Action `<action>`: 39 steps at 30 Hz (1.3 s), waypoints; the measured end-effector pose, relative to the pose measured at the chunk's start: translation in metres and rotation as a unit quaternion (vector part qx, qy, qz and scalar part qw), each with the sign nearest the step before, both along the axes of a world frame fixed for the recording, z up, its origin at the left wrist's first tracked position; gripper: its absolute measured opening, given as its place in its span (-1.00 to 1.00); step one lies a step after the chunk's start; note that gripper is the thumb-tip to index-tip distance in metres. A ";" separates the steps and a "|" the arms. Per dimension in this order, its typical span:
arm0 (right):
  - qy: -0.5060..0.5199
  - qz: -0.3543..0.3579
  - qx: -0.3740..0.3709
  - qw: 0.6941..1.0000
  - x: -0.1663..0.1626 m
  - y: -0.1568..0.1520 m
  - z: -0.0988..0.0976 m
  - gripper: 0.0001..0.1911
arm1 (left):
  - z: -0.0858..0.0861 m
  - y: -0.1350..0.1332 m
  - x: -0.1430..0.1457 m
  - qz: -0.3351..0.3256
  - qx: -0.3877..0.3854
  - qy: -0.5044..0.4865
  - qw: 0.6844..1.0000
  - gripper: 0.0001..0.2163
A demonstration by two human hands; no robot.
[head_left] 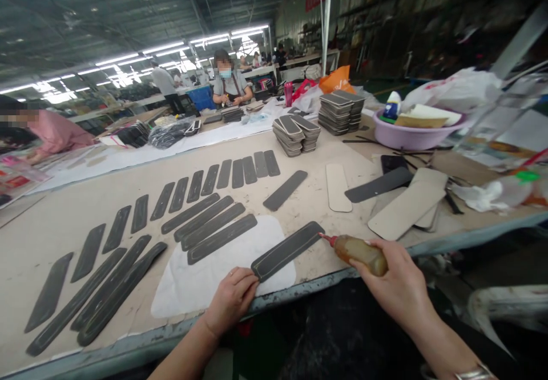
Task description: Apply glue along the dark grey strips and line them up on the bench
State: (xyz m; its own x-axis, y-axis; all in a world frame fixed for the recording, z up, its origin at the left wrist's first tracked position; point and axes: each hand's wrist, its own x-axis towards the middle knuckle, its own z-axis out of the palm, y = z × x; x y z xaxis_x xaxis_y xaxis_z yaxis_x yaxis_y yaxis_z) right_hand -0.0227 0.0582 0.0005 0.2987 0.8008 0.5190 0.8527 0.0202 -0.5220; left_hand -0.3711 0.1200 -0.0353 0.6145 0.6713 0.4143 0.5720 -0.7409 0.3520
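Observation:
My right hand (pixel 396 277) is wrapped round a squeeze bottle (pixel 359 253) of amber-brown liquid. The bottle's red nozzle points left, its tip at the far right corner of a dark grey strip (pixel 289 250) with rounded ends. A thin pale line runs along that strip's border. With fingers curled, my left hand (pixel 233 297) grips the strip's near left end. Under the strip lies a white sheet (pixel 171 288) at the table's front edge. Several similar dark strips (pixel 222 237) rest just left of it, some partly on the sheet.
More dark strips (pixel 139 213) are laid in rows across the table (pixel 240 152). Stacked pieces (pixel 295 134) stand toward the back. A beige panel (pixel 409 203), a purple basin (pixel 413 134) and plastic bags are on the right. Across the table sits a masked co-worker (pixel 231 86).

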 end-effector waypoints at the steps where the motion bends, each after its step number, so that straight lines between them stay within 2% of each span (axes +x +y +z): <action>1: 0.010 0.004 0.007 1.000 -0.004 -0.001 0.002 -0.64 | -0.001 0.000 0.000 0.001 0.004 0.000 1.000 -0.86; 4: 0.070 0.067 0.014 0.995 -0.031 -0.006 0.011 -0.68 | -0.004 0.001 -0.001 0.002 0.015 0.000 1.000 -0.87; 8: 0.158 0.192 -0.043 0.968 -0.069 -0.009 0.015 -0.70 | -0.005 0.001 -0.001 0.000 0.020 0.001 1.000 -0.88; 10: 0.171 0.207 -0.062 0.961 -0.073 -0.006 0.012 -0.70 | -0.005 0.001 -0.001 0.000 0.017 0.002 1.000 -0.87; 12: 0.160 0.185 -0.059 0.968 -0.066 -0.001 0.007 -0.70 | -0.005 0.001 -0.002 0.001 0.010 0.004 1.000 -0.87; 16: 0.093 0.103 -0.023 0.990 -0.029 0.009 -0.001 -0.70 | -0.007 0.001 -0.003 0.001 0.001 0.006 1.000 -0.87; 22: 0.051 0.030 0.000 0.998 0.010 0.015 0.001 -0.66 | -0.009 0.001 -0.004 -0.004 -0.005 0.004 1.000 -0.86; 26: 0.048 0.004 0.014 0.999 0.015 0.023 0.002 -0.64 | -0.007 0.001 -0.003 -0.005 -0.002 0.006 1.000 -0.87; 32: 0.046 0.024 0.005 0.999 0.011 0.037 -0.003 -0.65 | -0.002 0.002 0.001 -0.010 0.013 0.015 1.000 -0.87; 39: 0.046 -0.005 -0.006 0.999 0.020 0.018 -0.004 -0.64 | -0.003 0.001 0.000 -0.005 0.005 0.011 1.000 -0.87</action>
State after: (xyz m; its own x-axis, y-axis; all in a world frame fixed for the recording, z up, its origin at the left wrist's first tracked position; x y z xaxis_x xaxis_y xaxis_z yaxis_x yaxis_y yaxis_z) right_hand -0.0025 0.0760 -0.0034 0.3522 0.8037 0.4796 0.8017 0.0054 -0.5978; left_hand -0.3707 0.1212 -0.0381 0.6307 0.6608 0.4069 0.5715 -0.7502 0.3325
